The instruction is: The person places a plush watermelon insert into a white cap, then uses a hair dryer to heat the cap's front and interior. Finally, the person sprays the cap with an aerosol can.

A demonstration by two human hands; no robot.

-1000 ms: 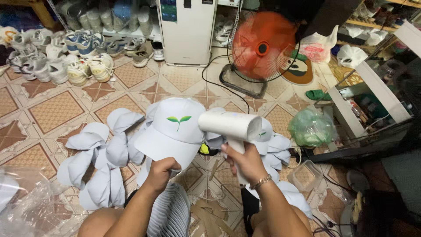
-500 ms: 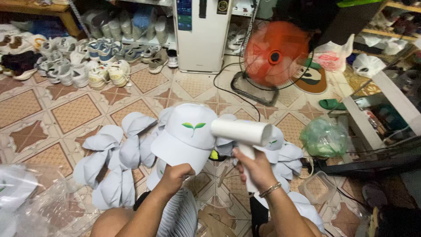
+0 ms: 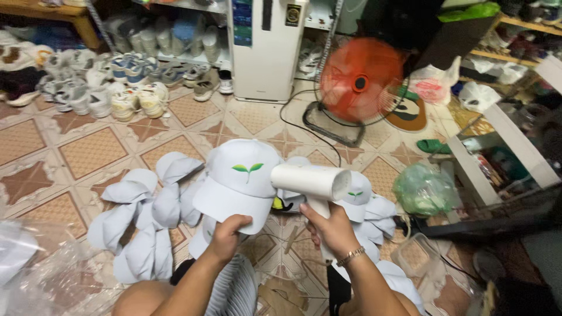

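Soft, even indoor light falls from above, bright on the white cap (image 3: 243, 175). Beyond the red fan (image 3: 358, 81) the shelves sink into shadow. Edges blur slightly.

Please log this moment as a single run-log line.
left hand: holds white cap by brim | right hand: grips white handheld steamer, nozzle at cap | floor: white cap piles

Left hand (image 3: 227, 233) grips the brim of a white cap (image 3: 240, 181). Right hand (image 3: 331, 229) holds a white hair dryer (image 3: 310, 182) beside the cap's crown, above piled caps (image 3: 140, 222).
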